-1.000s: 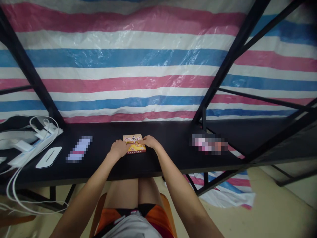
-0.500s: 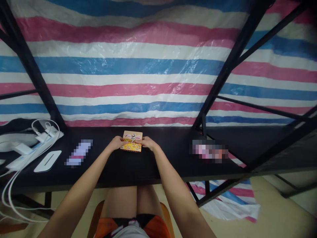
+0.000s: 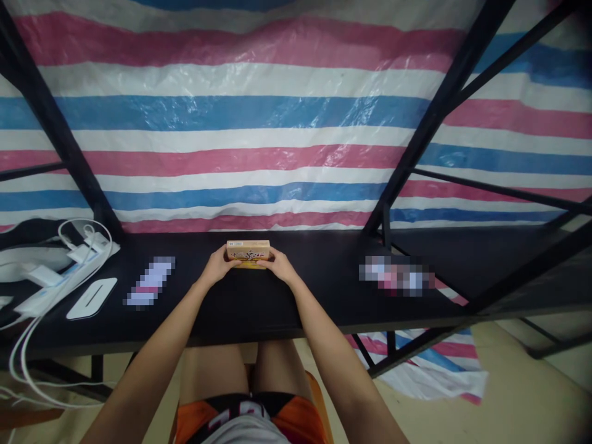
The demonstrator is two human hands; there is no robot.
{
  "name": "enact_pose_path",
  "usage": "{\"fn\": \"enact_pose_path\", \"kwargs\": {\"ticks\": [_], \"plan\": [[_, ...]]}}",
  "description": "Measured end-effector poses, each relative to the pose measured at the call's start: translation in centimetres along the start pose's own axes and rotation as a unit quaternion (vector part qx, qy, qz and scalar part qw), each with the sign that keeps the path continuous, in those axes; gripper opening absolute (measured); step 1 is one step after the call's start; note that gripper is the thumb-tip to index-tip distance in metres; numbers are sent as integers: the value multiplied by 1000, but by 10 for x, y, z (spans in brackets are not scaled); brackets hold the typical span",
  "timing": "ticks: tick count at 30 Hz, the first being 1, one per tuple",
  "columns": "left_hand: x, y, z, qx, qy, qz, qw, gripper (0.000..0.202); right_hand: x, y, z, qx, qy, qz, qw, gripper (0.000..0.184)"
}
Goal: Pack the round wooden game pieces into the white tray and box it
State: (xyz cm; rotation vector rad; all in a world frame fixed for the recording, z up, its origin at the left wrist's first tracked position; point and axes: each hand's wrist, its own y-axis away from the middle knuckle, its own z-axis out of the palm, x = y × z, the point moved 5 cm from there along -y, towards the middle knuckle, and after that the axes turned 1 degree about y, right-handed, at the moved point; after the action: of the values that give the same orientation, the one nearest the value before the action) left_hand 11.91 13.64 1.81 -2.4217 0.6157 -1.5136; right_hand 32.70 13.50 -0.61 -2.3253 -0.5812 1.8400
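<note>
Both my hands hold a small tan and yellow Chinese chess box [image 3: 248, 253] over the middle of the black desk. My left hand [image 3: 221, 265] grips its left end, with the thumb along the near face. On the opposite end, my right hand [image 3: 279, 266] closes round it in the same way. The box is tilted so that a narrow side with a white label shows along its far edge, while the printed front looks foreshortened. My fingers behind the box are hidden.
Left on the black desk [image 3: 250, 314] are a pixelated flat item [image 3: 150, 282], a white slotted plate [image 3: 92, 298] and a white power strip [image 3: 60, 280] with looping cables. Another pixelated item [image 3: 395, 275] lies right. Black metal posts [image 3: 416, 142] frame a striped plastic sheet [image 3: 250, 160].
The box has tipped, so its far narrow side now shows and its printed front looks shorter. Both hands have stayed on its ends. The view has shifted slightly.
</note>
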Motion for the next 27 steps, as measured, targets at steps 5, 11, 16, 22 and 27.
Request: {"fn": "enact_pose_path", "kwargs": {"ticks": [5, 11, 16, 22, 27], "plan": [[21, 4, -3, 26, -168, 83, 982, 21, -5, 0, -6, 81, 112, -27, 990, 30], [29, 8, -15, 119, -254, 142, 949, 22, 6, 0, 2, 51, -181, 144, 971, 46], [32, 13, -9, 77, -271, 234, 930, 25, -2, 11, 11, -74, -298, 216, 927, 45], [17, 7, -3, 133, -174, 140, 966, 40, -8, 10, 6, -35, -278, 151, 948, 33], [-11, 0, 10, 64, 68, -82, 992, 41, -1, 5, -3, 40, -257, 111, 959, 39]]}}
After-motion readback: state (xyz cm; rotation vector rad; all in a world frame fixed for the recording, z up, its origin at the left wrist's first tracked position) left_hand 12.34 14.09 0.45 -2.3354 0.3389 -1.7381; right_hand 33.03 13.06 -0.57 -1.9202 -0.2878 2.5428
